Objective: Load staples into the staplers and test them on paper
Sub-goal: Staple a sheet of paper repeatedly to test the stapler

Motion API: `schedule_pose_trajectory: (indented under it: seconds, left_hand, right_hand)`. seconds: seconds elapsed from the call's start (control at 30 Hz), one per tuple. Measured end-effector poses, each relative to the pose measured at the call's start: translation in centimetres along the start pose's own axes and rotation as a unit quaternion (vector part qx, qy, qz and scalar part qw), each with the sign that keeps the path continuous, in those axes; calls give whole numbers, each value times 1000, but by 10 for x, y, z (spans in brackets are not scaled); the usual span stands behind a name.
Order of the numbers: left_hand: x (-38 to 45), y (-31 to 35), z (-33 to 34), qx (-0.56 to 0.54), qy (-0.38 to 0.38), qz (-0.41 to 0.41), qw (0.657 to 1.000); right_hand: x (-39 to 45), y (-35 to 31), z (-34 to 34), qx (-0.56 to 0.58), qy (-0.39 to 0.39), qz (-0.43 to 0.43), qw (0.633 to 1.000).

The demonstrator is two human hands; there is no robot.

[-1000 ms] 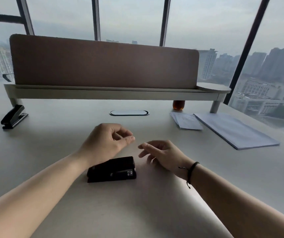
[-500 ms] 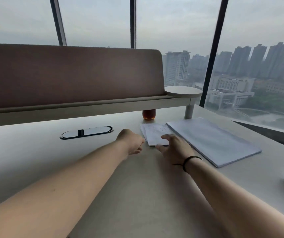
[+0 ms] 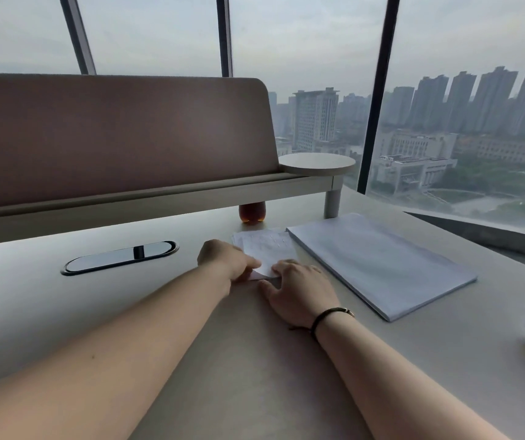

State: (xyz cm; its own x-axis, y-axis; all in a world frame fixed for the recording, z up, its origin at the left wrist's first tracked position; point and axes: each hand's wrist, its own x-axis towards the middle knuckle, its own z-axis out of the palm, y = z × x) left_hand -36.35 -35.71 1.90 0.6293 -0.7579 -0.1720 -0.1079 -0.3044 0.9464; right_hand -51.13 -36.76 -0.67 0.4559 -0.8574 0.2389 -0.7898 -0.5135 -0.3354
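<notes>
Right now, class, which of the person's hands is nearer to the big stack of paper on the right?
The right hand. It lies just left of the big paper stack, apart from it. The left hand is farther left, across the small sheet.

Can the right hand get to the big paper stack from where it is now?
Probably yes: the right hand rests on the desk just left of the big paper stack, with nothing between them.
</notes>
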Motion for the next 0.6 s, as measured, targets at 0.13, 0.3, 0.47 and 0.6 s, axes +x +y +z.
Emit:
schedule_pose_trajectory:
  seconds: [0.13,0.3,0.47,0.6]
  left_hand:
    - [-9,3,7,62,2,42,997]
    - [-28,14,-3,114,10,183,976]
    - [-72,22,-49,2,-55,194,979]
    - [-117,12,-102,-63,-107,151,981]
  right_hand:
    - [0,2,2,2,-6,1,1000]
    - [-2,2,-7,108,82,39,990]
    - [-12,1,-25,344,165,116,917]
    - [-29,-17,-54,587,84,129,795]
